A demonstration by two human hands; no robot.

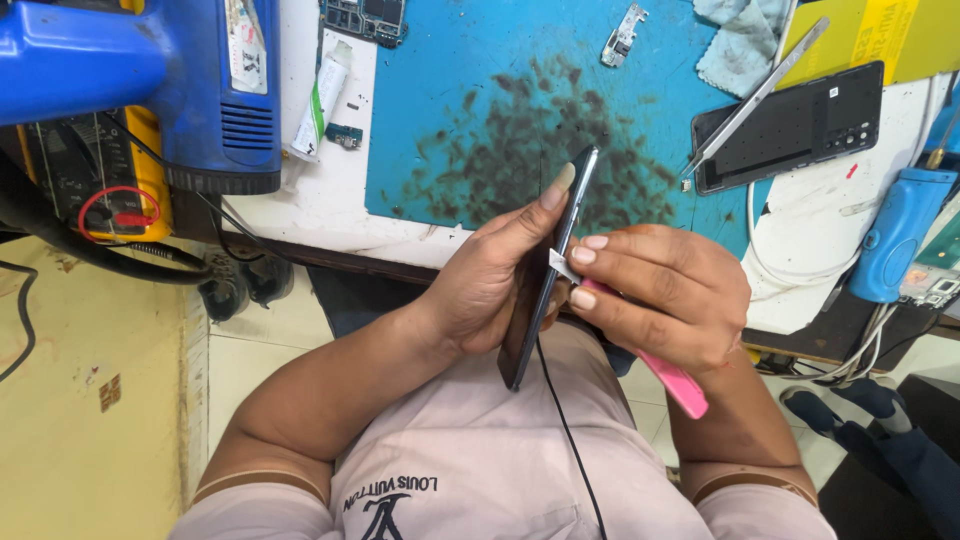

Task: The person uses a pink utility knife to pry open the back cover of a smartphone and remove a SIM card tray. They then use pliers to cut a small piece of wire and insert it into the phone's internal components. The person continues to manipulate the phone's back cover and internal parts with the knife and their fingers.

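My left hand (490, 280) grips a thin dark phone (530, 335) edge-on, upright and tilted, in front of my chest. My right hand (665, 290) holds a pink-handled tool (680, 385) whose small metal blade (560, 265) touches the phone's side edge near the middle. Both hands hover over the near edge of the workbench, above a stained blue mat (520, 110).
A blue heat gun (150, 70) lies at the top left over a yellow meter (110, 170). On the bench are a white tube (322, 100), a circuit board (365, 18), a metal bracket (623, 35), a cloth (740, 40), a black phone back (800, 125) with tweezers (755, 95), and a blue tool (898, 230).
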